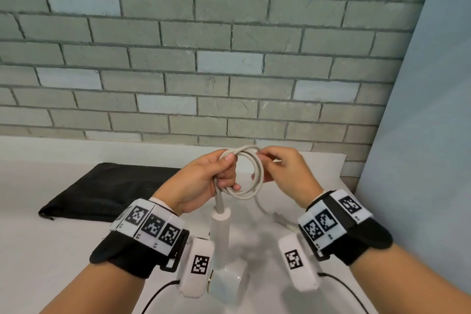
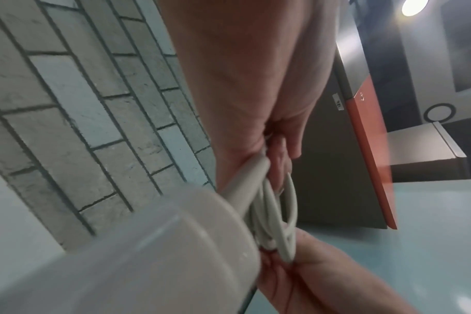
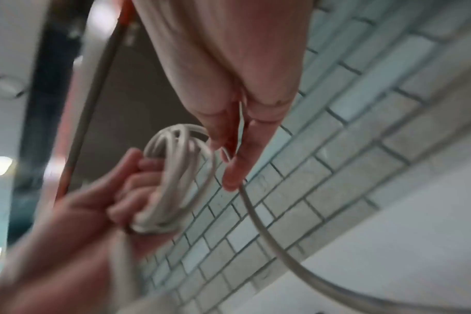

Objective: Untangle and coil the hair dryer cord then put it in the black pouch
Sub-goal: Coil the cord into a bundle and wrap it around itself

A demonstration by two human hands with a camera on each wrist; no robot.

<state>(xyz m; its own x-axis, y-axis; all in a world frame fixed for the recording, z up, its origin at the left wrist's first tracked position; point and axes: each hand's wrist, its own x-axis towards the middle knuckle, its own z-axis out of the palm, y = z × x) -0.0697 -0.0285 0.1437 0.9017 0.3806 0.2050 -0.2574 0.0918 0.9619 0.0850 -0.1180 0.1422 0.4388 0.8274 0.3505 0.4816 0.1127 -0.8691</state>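
Note:
A beige hair dryer cord [image 1: 251,173] is wound into several loops held above the white table [image 1: 51,250]. My left hand [image 1: 204,181] grips the loops at their left side, thumb on top. My right hand [image 1: 285,171] pinches the cord at the top right of the coil. The white hair dryer [image 1: 221,237] hangs below the left hand, handle up, head near the table. A loose length of cord [image 3: 282,250] trails down from the right hand to the plug [image 1: 280,219] on the table. The black pouch [image 1: 102,191] lies flat at the left.
A grey brick wall [image 1: 204,58] stands close behind the table. A pale blue panel [image 1: 420,135] leans at the right. Thin black cables [image 1: 158,296] run from my wrist cameras over the table's front.

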